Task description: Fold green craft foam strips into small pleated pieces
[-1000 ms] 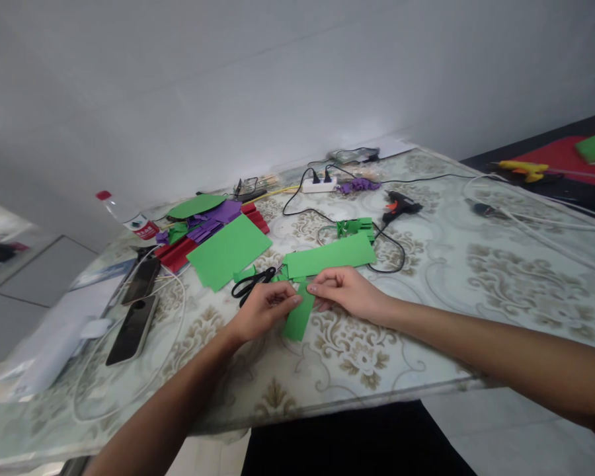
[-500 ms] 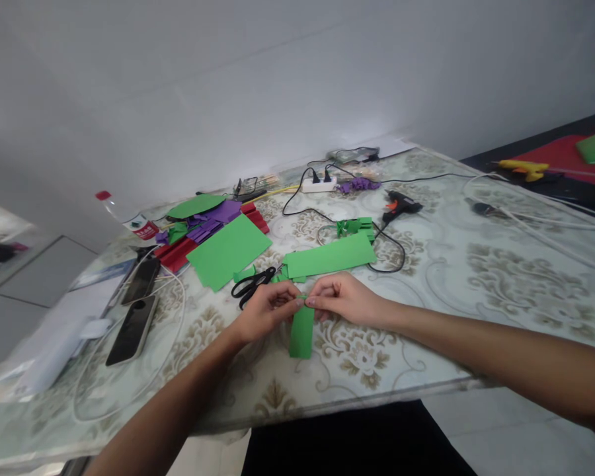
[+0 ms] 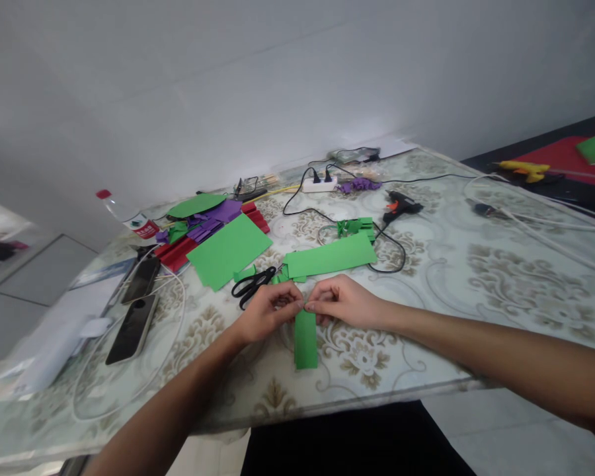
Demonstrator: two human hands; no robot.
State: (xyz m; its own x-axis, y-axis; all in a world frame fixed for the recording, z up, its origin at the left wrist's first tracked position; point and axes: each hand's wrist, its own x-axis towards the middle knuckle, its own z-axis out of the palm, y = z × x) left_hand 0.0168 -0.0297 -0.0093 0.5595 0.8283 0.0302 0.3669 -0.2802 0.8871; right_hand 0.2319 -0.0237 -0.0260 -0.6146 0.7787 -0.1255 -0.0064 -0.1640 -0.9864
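Note:
A narrow green paper strip [image 3: 306, 340] hangs between my hands, its lower end pointing toward me over the flowered tablecloth. My left hand [image 3: 272, 309] pinches its top edge between thumb and fingertips. Right beside it, my right hand [image 3: 344, 301] pinches the same edge, the two thumbs almost touching. The fingertips hide the strip's upper end. Black-handled scissors [image 3: 250, 285] lie just beyond my left hand, blades partly under green scraps. A longer green paper strip [image 3: 331, 255] rests behind both hands.
Behind on the left lie a green sheet [image 3: 229, 252], purple and red papers and a bottle [image 3: 131, 218]. A black glue gun [image 3: 400, 205] and a power strip [image 3: 320, 185] stand farther back. Two phones [image 3: 133, 330] and a white cable are at left; a yellow glue gun [image 3: 525, 170] is far right.
The green strip's lower end has shifted slightly toward me and to the right. Both hands keep their pinch at its top and have moved very little.

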